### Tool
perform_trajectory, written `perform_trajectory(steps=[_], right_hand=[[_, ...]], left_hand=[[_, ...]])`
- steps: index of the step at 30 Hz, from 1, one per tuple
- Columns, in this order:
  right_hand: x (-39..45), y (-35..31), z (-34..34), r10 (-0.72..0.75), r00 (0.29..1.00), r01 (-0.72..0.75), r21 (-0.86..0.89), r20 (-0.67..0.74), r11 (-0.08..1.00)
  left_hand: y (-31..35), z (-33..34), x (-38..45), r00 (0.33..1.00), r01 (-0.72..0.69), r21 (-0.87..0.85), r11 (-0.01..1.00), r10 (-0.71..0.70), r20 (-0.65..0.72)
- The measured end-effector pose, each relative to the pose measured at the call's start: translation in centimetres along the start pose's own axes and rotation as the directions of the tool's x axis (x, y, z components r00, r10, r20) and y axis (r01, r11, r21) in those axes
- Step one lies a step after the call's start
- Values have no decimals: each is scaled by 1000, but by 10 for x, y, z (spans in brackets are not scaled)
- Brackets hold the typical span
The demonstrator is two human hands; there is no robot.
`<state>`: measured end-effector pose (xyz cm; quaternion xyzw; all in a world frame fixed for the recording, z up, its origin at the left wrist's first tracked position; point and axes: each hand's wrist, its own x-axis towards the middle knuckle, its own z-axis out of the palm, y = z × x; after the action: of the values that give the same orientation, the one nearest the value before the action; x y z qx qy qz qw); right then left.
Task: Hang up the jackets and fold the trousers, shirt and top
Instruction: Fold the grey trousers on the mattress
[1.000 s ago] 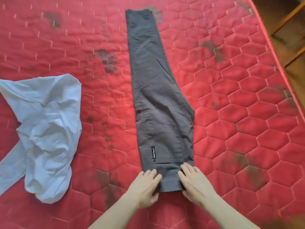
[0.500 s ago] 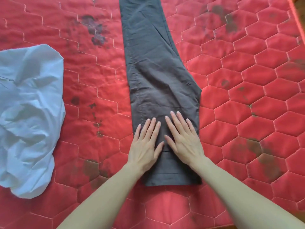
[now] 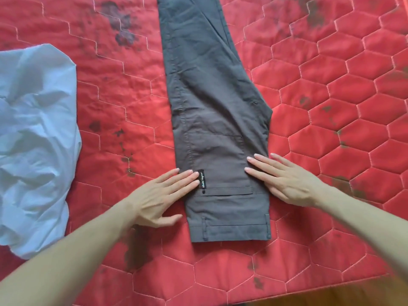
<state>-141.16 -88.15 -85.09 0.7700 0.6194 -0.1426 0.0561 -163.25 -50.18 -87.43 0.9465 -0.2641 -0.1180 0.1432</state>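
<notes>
Grey trousers (image 3: 212,120) lie folded lengthwise down the red quilted mattress (image 3: 331,89), waistband nearest me. Half a second ago I had both palms side by side on the middle of the cloth; now they have slid apart to the edges. My left hand (image 3: 163,195) lies flat, fingers straight, beside the black label (image 3: 202,178). My right hand (image 3: 284,180) presses flat on the right edge. Pale blue shirt (image 3: 35,140) sits crumpled at left.

The scene is being viewed by a single head-worn wide-angle camera, angled forward and steeply down at close range; the red quilted bed (image 3: 331,89) is being framed from its near edge, both forearms entering from below.
</notes>
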Motion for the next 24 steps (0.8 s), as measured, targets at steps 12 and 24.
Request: perform_trajectory(steps=[12, 24], right_hand=[[18, 4, 2, -125, 991, 121, -102, -41, 987], [37, -15, -24, 86, 992, -23, 528, -97, 849]], left_hand=[[-11, 0, 43, 997, -63, -3, 998, 63, -36], [-7, -10, 48, 1000, -22, -80, 997, 20, -20]])
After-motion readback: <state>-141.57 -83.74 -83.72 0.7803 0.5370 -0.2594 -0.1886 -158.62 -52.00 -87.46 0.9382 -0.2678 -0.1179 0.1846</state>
